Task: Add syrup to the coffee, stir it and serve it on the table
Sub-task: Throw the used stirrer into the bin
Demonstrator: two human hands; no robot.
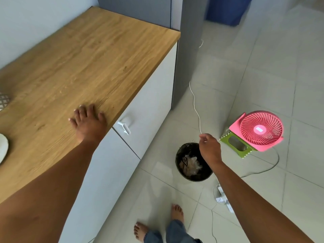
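No coffee cup or syrup shows in this view. My left hand [89, 123] lies flat on the wooden countertop [87, 58] near its front edge, fingers spread and holding nothing. My right hand [209, 148] hangs over the black waste bin [178, 166] on the floor. Its fingers are curled together and I see nothing in them. At the far left edge of the counter, a white rounded object [2, 148] and a patterned item [3, 100] are both cut off by the frame.
White cabinet fronts with a handle [124, 126] sit below the counter, and a grey panel [185, 58] stands at its end. On the tiled floor are a pink fan [259, 130] on a green stool [235, 145], a white cable [194, 102], a power strip [225, 200] and my bare feet [177, 213].
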